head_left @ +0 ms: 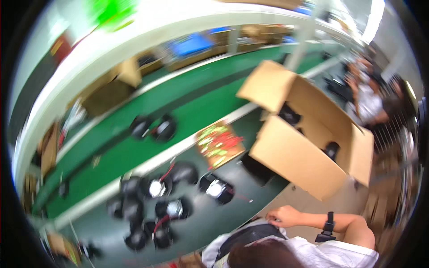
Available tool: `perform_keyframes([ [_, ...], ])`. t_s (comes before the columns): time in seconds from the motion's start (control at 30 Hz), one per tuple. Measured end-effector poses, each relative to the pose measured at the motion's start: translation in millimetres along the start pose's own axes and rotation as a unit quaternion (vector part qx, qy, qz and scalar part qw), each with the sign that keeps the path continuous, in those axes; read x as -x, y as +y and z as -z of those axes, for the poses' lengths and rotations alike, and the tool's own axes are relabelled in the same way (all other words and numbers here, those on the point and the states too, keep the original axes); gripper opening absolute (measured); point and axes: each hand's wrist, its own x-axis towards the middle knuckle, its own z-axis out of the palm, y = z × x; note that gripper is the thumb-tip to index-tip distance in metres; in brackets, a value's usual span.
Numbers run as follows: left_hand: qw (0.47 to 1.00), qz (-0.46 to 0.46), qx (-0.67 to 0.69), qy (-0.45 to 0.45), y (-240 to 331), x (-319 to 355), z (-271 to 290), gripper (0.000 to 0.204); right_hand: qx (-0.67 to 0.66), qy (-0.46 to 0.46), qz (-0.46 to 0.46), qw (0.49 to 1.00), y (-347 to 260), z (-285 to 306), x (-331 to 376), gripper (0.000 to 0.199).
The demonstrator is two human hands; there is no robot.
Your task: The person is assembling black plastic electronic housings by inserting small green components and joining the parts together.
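My right hand (283, 216), with a black strap (329, 227) round its wrist, is at the lower right beside grey and dark cloth (252, 236). Its fingers are curled in, and whatever they hold is hidden. My left hand does not show. To the left of the right hand, several black rounded housings lie on the dark grey bench (263, 203). One housing (216, 189) has a shiny silver centre and a thin wire; another (161, 185) has a bright centre and a red wire. A shallow tray (199, 142) of red and yellow-green small pieces lies behind them.
An open cardboard box (297, 156) with black parts inside stands at the right. Beyond the bench runs a green conveyor belt (201, 100) carrying two black housings (164, 128). A shelf with boxes and a blue bin (191, 44) lines the far side. Other people (368, 100) sit far right.
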Motion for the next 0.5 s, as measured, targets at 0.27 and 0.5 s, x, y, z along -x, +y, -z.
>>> perform_keyframes([
  [0.27, 0.935, -0.218, -0.021, -0.28, 113, -233, -138, 0.05, -0.394, -0.08, -0.163, 0.901, 165, -235, -12, 0.038],
  [0.5, 0.927, -0.204, -0.026, -0.315, 77, -253, -154, 0.049, -0.536, -0.314, -0.197, 0.759, 183, -306, -1, 0.046],
])
